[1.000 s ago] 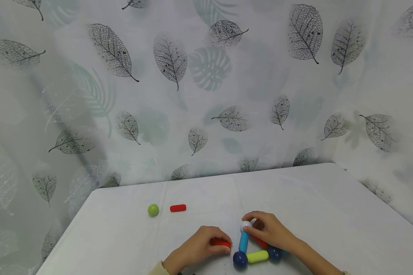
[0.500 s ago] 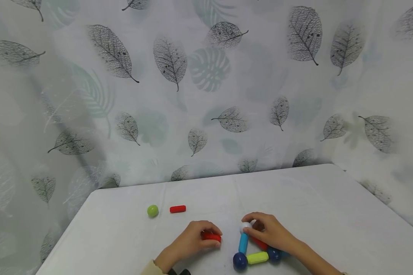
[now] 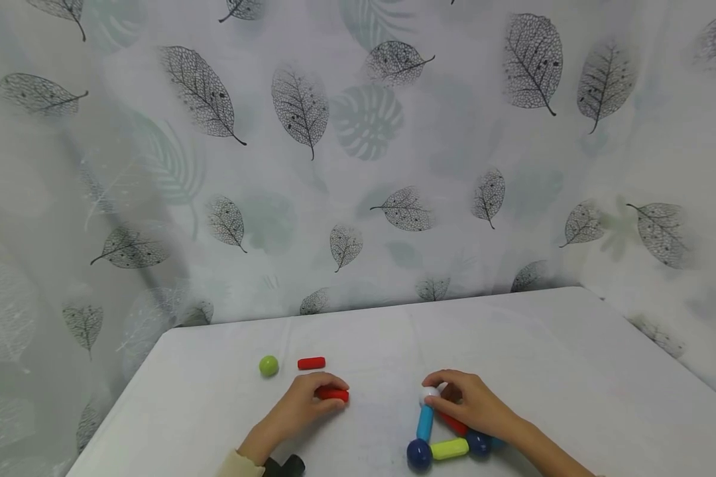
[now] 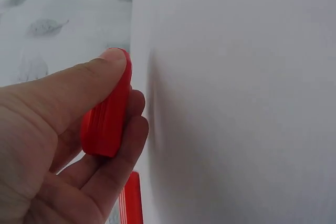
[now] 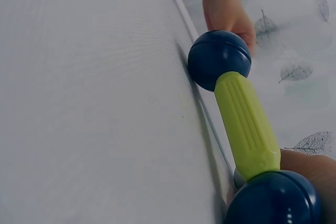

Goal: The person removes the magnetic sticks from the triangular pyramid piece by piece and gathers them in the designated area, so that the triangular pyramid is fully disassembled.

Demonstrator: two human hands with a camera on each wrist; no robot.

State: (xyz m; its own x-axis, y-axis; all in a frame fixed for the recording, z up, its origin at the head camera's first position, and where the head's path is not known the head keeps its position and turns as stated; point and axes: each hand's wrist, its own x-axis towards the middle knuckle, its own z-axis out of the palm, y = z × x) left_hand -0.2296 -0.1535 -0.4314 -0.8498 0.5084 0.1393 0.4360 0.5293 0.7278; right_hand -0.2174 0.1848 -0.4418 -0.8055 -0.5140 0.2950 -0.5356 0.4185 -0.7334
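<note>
From my remote seat, I see the left hand (image 3: 301,405) pinching the held red stick (image 3: 337,395) between thumb and fingers, over the left middle of the white table (image 3: 215,391). The left wrist view shows this stick as glossy, bright red, grooved lengthwise and bevelled at its end; I cannot tell whether it touches the table. Just beyond it lies the loose red stick (image 3: 311,363), with the lime ball (image 3: 268,366) to its left.

To the right, the right hand (image 3: 471,401) holds the white ball (image 3: 429,392) between thumb and forefinger. From that ball the blue stick (image 3: 425,423) runs to the near navy ball (image 3: 419,455). The ribbed lime stick (image 3: 449,449) joins that to the right navy ball (image 3: 478,442); my right wrist view shows a seam round each. The red side stick (image 3: 455,424) slants between, its far end hidden by the hand.
</note>
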